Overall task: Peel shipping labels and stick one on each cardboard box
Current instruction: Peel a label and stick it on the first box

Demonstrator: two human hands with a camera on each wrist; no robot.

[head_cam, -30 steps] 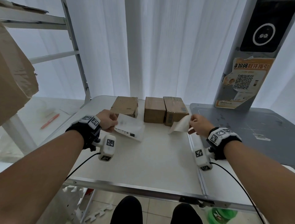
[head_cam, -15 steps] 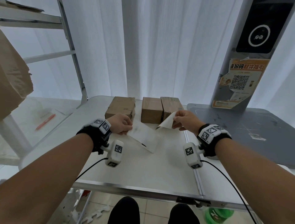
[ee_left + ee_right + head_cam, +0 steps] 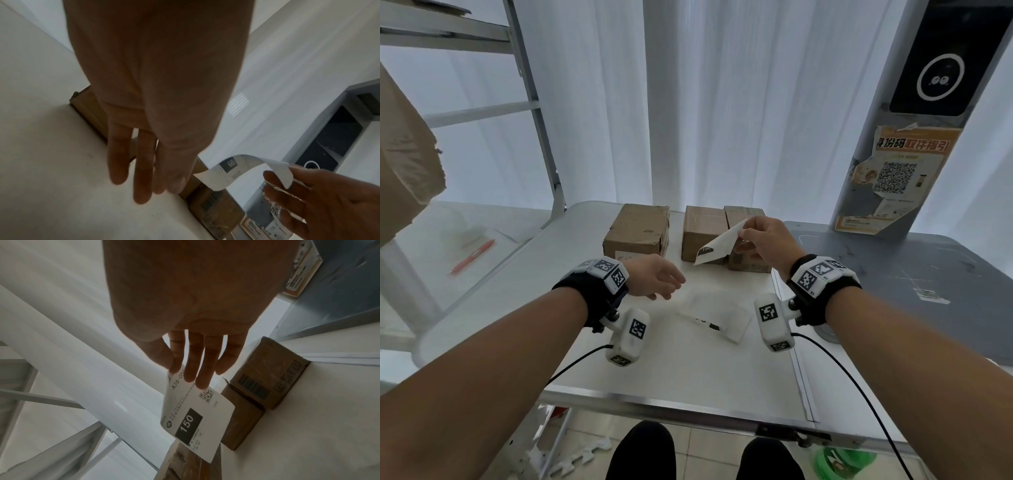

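Note:
Three brown cardboard boxes stand in a row at the back of the white table (image 3: 619,359): left box (image 3: 637,229), middle box (image 3: 703,233), right box (image 3: 748,265). My right hand (image 3: 741,234) pinches a corner of a peeled white shipping label (image 3: 717,246) in front of the middle and right boxes. The right wrist view shows that label (image 3: 197,415) with a black "150" patch hanging from thumb and forefinger. My left hand (image 3: 671,287) hovers with relaxed, straight fingers (image 3: 141,170) and holds nothing. The backing sheet (image 3: 715,318) lies flat on the table.
A grey table (image 3: 893,274) adjoins on the right, with a pillar carrying a QR poster (image 3: 900,171). A metal shelf frame (image 3: 534,102) and a large cardboard piece (image 3: 404,164) are at the left. An orange pen (image 3: 472,257) lies on the low left shelf.
My left hand has let go of the backing sheet, which now lies on the table. My right hand has raised the peeled label in front of the boxes.

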